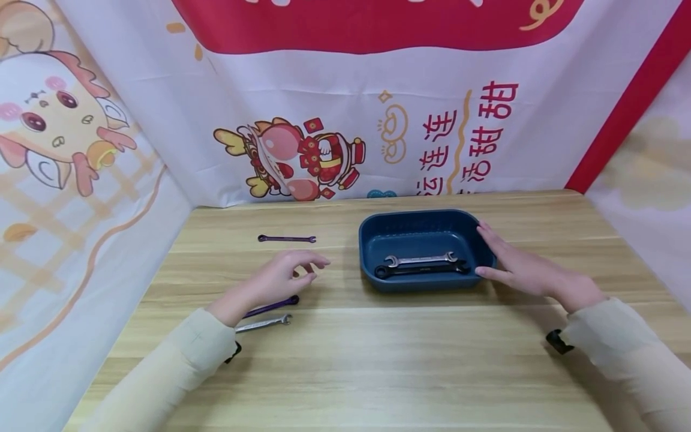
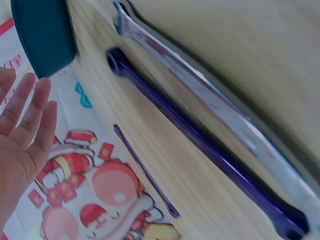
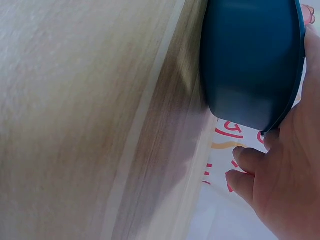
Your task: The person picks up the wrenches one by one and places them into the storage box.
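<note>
Bracing the bin with spread right hand, hovering with empty, half-open left hand! Best pinch the far wrench mid-shank.

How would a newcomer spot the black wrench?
On the wooden table, find the blue bin that the right hand touches. In it, on the near side, lies the black wrench. Its black finish sets it apart from the silver wrench just beyond.
</note>
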The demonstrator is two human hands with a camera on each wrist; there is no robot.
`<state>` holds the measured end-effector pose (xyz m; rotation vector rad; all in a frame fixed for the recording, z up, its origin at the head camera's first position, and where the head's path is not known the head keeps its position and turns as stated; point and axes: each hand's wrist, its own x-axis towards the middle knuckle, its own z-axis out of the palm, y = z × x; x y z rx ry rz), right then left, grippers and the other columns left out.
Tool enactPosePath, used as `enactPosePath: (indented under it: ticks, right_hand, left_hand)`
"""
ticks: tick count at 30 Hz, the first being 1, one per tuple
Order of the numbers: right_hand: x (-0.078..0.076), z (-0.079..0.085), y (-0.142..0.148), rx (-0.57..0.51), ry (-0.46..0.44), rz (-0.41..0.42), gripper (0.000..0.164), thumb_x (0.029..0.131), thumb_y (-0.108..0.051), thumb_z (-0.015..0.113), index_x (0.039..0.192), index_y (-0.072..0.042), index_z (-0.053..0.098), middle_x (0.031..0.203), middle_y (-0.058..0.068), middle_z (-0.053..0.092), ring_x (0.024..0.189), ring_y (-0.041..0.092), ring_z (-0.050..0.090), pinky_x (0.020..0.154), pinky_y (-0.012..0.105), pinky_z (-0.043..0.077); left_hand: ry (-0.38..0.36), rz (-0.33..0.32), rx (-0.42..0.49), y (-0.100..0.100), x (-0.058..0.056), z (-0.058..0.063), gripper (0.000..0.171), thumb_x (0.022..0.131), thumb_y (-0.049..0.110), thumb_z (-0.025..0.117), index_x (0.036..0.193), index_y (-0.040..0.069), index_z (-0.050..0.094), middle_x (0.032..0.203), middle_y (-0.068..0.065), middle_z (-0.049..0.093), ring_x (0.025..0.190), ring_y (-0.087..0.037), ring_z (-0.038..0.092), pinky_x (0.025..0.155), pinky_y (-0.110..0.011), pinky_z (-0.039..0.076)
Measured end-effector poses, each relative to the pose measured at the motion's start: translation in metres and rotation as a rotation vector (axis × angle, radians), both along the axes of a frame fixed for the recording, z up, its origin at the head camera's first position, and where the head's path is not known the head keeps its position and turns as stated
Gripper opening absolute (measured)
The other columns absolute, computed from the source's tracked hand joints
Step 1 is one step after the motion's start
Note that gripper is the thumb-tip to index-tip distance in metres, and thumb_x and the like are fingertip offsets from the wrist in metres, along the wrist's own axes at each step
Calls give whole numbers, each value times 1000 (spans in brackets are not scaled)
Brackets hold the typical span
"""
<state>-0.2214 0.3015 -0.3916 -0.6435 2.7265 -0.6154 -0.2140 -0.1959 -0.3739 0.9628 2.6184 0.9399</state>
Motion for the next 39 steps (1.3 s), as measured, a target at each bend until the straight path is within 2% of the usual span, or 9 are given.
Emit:
enactPosePath:
  ticks: [5,8,13,23,28,34,39]
  right_hand:
    - [0,-2,1,-5,-6,-5,95,103,-46,58,165,-9,-5,170,18,-6,150,50,12,114,68,20]
    - [0,-3,1,-12,-1,-4,95,103,-46,58,165,-9,-5,170,19,-5,150,51,13,113,68,20]
    - [1,-1,2,-25,21,0,95,103,-44,59,165,-10,-5,170,19,-4,149,51,16,113,69,22]
    - [-2,-5,5,-26,15,3,94,103,-45,58,165,-11,-4,170,17,-5,150,50,13,114,68,20]
    - [-2,-6,3,-26,17,7,94,103,-44,58,165,-10,-5,170,19,-5,150,51,14,114,68,20]
    - [-1,-4,3,-25,18,8,94,103,-43,59,165,-8,-3,169,20,-4,150,51,13,113,69,20]
    - [-2,-4,3,-30,18,11,94,103,-44,59,165,-8,-3,170,19,-5,150,51,13,113,69,20]
  left_hand:
    - [-49,5,-31,-20,2,-3,35,100,5,61,134,4,66,132,-12,66,108,-24,65,87,-39,57]
    - [-83,11,-35,-32,6,-2,36,99,4,60,135,3,64,131,-14,66,110,-29,64,86,-39,57]
    - [-91,52,-41,-47,11,1,37,99,2,59,135,1,64,126,-15,68,109,-33,65,85,-40,58]
    - [-15,16,-82,-61,15,-4,33,96,2,66,128,-1,68,118,-14,71,98,-20,67,77,-33,58]
    - [30,19,-121,-69,19,-10,34,93,3,70,127,1,69,109,-8,71,95,-19,66,79,-37,58]
    - [8,47,-193,-77,24,-16,36,92,7,74,127,5,70,110,-3,69,94,-17,64,82,-38,57]
    - [-16,59,-204,-78,27,-19,37,90,5,74,127,5,70,106,-1,67,90,-14,62,80,-36,56]
